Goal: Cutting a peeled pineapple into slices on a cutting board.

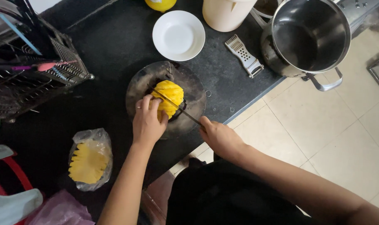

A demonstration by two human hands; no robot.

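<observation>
While our left hand [148, 121] clamps the peeled pineapple [169, 98] on the round cutting board [189, 89] on the dark counter [114, 46], our right hand [218, 136] grips the knife [175, 105] with its blade laid across the fruit, white plate [178, 35] just beyond.

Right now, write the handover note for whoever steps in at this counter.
Left hand: steadies the peeled pineapple from its near side, fingers on the fruit.
Right hand: grips the knife, blade laid slantwise across the pineapple's top.
The fruit stands on a round cutting board on the dark counter.
Done: pineapple peeled and scored with grooves; another peeled one sits in a clear bag to the left.
Left: this cut is under way; the white bowl beyond the board holds nothing.
</observation>
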